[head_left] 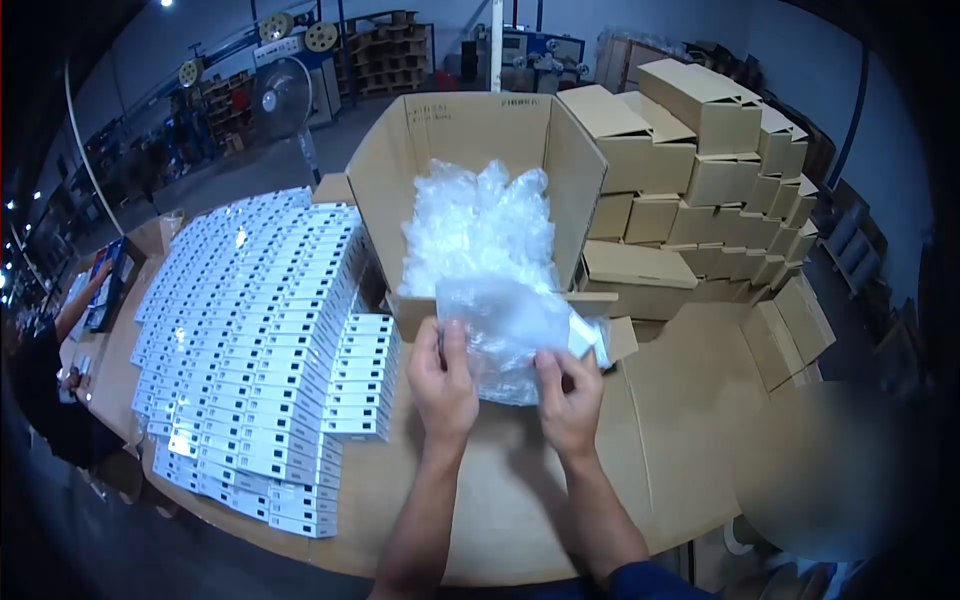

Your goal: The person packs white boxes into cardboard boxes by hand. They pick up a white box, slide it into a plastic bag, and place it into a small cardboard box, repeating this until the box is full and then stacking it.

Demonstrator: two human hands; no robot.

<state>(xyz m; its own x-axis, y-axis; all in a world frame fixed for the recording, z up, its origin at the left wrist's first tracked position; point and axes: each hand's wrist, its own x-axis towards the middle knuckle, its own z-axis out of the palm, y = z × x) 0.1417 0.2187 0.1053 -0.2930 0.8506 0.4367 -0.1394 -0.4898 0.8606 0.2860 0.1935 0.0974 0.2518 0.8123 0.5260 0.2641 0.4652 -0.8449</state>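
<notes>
A clear, crinkled plastic bag point(505, 345) is stretched between my two hands above the cardboard-covered table. My left hand point(445, 385) pinches its left edge between thumb and fingers. The right side of the bag is gripped by my right hand point(568, 400), thumb on top. Just beyond the right fingers shows a small white item point(582, 338) with a dark end, partly hidden, and I cannot make out what it is. Behind the bag, a large open carton point(480, 120) holds a heap of similar clear plastic bags point(480, 225).
Long rows of stacked white boxes point(250, 340) cover the table's left side. Brown cartons point(700, 170) are piled at the back right, with an open carton point(790, 330) below them. A person point(50, 370) works at the far left. A blurred round shape point(820, 470) fills the lower right.
</notes>
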